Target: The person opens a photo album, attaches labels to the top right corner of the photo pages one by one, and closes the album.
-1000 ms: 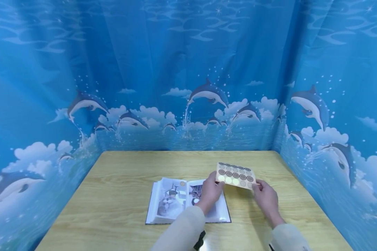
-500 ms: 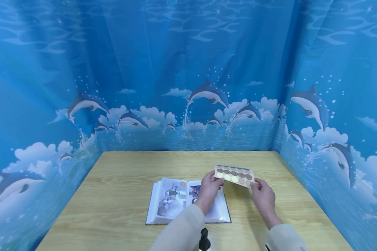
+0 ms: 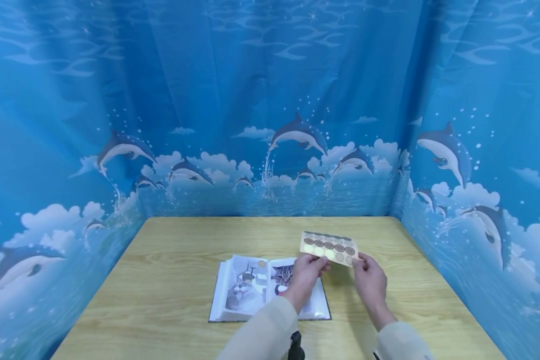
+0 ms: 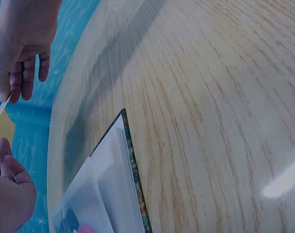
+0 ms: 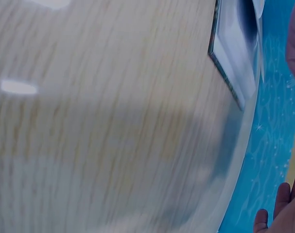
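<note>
In the head view, a cream sheet of round stickers (image 3: 329,246) is held up above the table, tilted, with rows of brown-patterned and pale circles. My left hand (image 3: 305,280) pinches its lower left edge, thumb in front. My right hand (image 3: 371,281) pinches its lower right corner. The left wrist view catches the sheet's thin edge (image 4: 1,110) between the right hand (image 4: 26,43) and the left hand (image 4: 11,196). Behind and below my left forearm lies an open album (image 3: 245,290) with cat pictures. A small round gold sticker (image 3: 262,263) shows near the top of its left page.
The album rests on a wood-grain table (image 3: 162,280), partly covered by my left arm. Blue curtains (image 3: 234,100) printed with dolphins stand along the back and both sides. A small black object (image 3: 296,346) is by my left sleeve.
Both hands have moved a little to the left with the sticker sheet. The sheet dipped and tilted half a second ago and is now raised again. The album has not moved.
</note>
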### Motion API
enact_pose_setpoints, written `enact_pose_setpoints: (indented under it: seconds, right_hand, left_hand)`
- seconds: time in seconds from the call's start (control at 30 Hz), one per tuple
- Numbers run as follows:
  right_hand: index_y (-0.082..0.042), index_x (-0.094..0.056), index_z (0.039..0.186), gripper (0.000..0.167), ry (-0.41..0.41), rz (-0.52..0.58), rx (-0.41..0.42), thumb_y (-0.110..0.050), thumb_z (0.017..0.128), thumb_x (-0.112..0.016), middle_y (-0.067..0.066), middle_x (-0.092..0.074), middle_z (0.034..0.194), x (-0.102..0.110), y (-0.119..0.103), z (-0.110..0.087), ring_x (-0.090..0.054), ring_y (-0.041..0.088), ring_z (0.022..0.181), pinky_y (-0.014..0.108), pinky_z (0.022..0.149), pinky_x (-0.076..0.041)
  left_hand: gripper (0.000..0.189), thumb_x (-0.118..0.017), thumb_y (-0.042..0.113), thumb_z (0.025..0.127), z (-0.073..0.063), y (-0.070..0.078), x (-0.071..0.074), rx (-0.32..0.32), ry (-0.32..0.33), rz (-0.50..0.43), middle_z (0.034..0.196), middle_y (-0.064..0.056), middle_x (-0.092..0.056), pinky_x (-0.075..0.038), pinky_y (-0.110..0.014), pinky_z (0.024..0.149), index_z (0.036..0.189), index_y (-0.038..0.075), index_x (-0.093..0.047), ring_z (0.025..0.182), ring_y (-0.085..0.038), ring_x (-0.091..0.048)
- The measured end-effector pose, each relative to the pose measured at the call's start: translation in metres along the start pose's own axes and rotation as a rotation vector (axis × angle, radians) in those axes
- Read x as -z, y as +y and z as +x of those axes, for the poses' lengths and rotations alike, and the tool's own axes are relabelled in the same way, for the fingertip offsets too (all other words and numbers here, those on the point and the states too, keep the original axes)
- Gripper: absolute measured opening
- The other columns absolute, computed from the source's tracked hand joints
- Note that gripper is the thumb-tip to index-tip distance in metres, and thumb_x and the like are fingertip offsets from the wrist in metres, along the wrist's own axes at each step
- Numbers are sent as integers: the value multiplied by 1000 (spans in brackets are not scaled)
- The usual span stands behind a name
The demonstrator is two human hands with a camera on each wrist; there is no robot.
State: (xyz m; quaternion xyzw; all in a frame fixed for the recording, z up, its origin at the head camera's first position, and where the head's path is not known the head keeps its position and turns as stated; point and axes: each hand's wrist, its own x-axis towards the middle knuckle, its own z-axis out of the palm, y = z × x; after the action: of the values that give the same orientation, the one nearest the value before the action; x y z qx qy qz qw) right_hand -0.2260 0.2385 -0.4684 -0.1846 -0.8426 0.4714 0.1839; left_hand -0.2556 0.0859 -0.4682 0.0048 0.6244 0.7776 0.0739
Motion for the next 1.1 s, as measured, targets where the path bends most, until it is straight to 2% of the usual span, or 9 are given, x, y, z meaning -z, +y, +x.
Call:
enact_pose_setpoints:
  seconds: [0.13,0.3,0.4,0.47,0.57,0.7,0.77,0.87,1.1]
  right_hand:
    - [0,-58,133,39,-5,11,12,-21,100,-55,14,-65,104,-4,-6,-4,-56,20,77,28,63,-47]
    - [0,-55,135,41,-48,32,-11,-22,100,-55,15,-64,107,-5,-10,-7,-56,21,79,26,61,-48]
    - [1,-51,138,45,-70,30,-5,-22,100,-56,20,-63,116,-5,-9,-8,-60,28,92,33,72,-55]
    - [2,-51,138,46,-67,-10,41,-22,99,-58,23,-60,125,-5,-7,-8,-59,35,105,44,84,-54]
    - [-1,-57,134,42,-36,-128,199,-22,97,-63,23,-58,131,-6,-4,-9,-54,40,118,56,101,-41]
    - [-8,-72,114,25,34,-283,463,-19,92,-71,16,-68,115,-9,-4,-9,-59,39,110,60,102,-31]
    - [-9,-75,107,20,44,-327,547,-19,90,-73,13,-71,106,-11,-5,-9,-61,37,104,60,102,-31]
    - [-10,-76,103,19,26,-375,588,-22,89,-74,11,-72,102,-13,-8,-10,-62,37,102,61,103,-31]
    - [-12,-75,107,23,-52,-413,561,-27,90,-73,10,-73,105,-15,-12,-13,-62,37,106,61,102,-32]
  left_hand:
    - [13,-67,8,91,-1,-2,-4,-8,8,-3,87,-9,-72,-55,-35,76,99,-2,-69,75,-13,-66]
    - [11,-66,10,92,-2,-1,-5,7,34,6,84,-5,-72,-56,-40,79,97,0,-70,74,-12,-66]
    - [11,-66,10,92,-2,-1,-6,16,48,4,83,-6,-72,-56,-39,78,96,0,-70,72,-12,-66]
    - [11,-66,9,92,-2,0,-6,19,53,-2,84,-8,-72,-56,-37,76,96,0,-69,72,-12,-66]
    - [11,-65,8,92,-2,0,-7,17,62,2,86,-12,-72,-56,-35,75,96,-1,-69,72,-12,-66]
    - [10,-65,6,92,-2,0,-6,25,71,-5,86,-13,-71,-58,-37,78,97,-3,-68,73,-14,-66]
    - [10,-64,4,91,-2,-1,-5,33,68,-19,86,-11,-70,-58,-39,81,97,-3,-68,74,-16,-67]
    - [11,-63,3,92,-2,-2,-3,31,53,-18,85,-9,-69,-58,-38,82,98,-5,-68,76,-17,-67]
    - [12,-63,7,92,-2,-5,1,34,35,36,81,-6,-69,-57,-36,76,97,-3,-69,73,-15,-65]
